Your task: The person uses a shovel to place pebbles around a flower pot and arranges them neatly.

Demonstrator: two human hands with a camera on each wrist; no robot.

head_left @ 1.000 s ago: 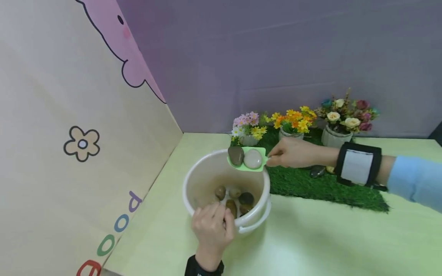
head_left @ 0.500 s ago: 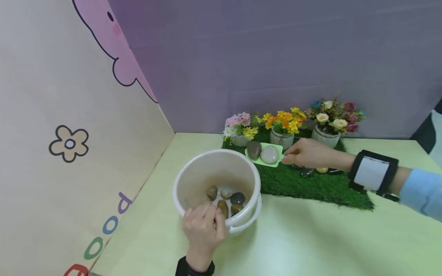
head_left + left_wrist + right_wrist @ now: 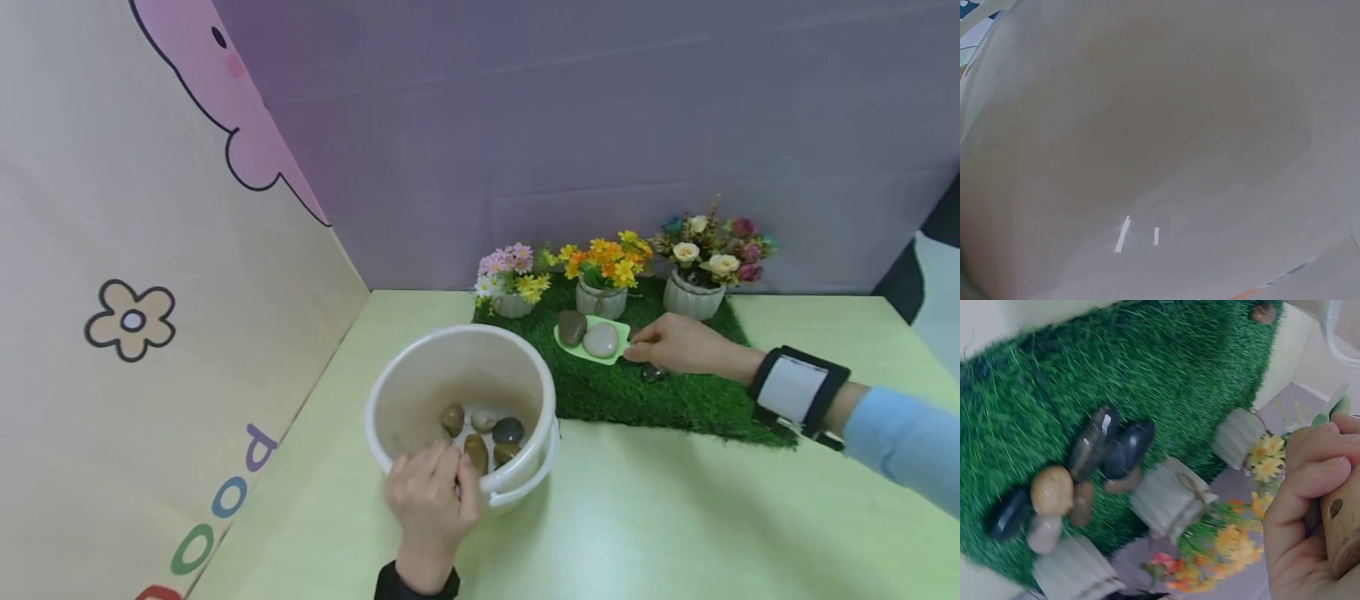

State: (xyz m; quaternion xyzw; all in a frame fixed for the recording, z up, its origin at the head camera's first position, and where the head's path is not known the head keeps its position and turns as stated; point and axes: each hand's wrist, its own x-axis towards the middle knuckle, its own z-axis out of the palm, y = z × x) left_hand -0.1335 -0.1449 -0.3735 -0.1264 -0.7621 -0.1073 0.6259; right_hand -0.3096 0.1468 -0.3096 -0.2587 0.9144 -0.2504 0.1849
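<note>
My right hand (image 3: 678, 343) holds a small green shovel (image 3: 622, 337) by its wooden handle (image 3: 1349, 531). On the blade rest a brown stone (image 3: 572, 328) and a pale grey stone (image 3: 601, 340). The shovel is over the artificial grass mat (image 3: 637, 397), right of the white bucket (image 3: 517, 354). With curled fingers, my left hand (image 3: 431, 496) grips the bucket's near rim. Several stones lie on the bucket floor, among them a dark one (image 3: 508, 430). A close whitish surface (image 3: 1179, 137) fills most of the left wrist view.
Three flowerpots stand along the mat's back: pink and white flowers (image 3: 512, 271), orange and yellow ones (image 3: 611, 260), and roses (image 3: 720, 250). Several stones lie on the turf near the pots, including a tan one (image 3: 1052, 490) and a black one (image 3: 1129, 449). A decorated wall (image 3: 135, 217) borders the left.
The shovel with its two stones has moved right, from above the bucket's far rim to over the mat. My left hand stays on the bucket rim. The head view has turned slightly right.
</note>
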